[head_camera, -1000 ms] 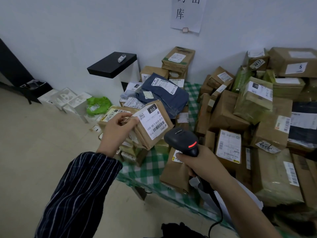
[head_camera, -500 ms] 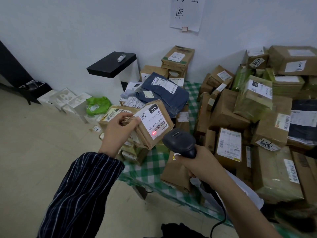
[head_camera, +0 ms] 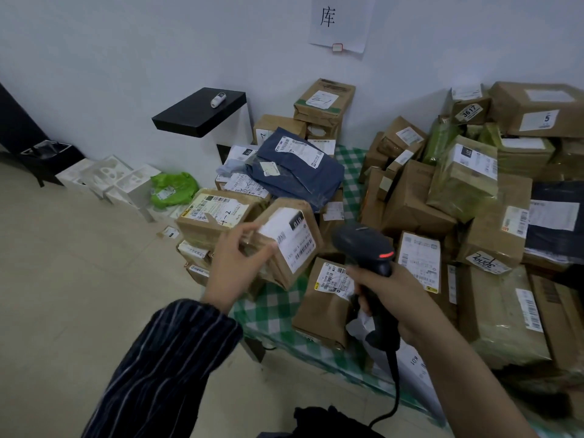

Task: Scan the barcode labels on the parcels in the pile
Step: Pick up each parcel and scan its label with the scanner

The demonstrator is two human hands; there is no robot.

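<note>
A table in green checked cloth (head_camera: 268, 306) is set against a pale wall, with a pile of parcels (head_camera: 410, 200) heaped on it. Above its near-left corner a small brown parcel (head_camera: 284, 276) is gripped at its left end by the left hand (head_camera: 234, 267), its white label (head_camera: 295, 238) turned rightward. Just right of it, a black scanner (head_camera: 363, 245) is clasped by the right hand (head_camera: 390, 292), a red light shown on its head.

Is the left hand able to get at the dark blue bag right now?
Probably not yet: the left hand holds a small brown box. The dark blue bag lies uncovered just behind it, so with the box set down the way looks free.
</note>
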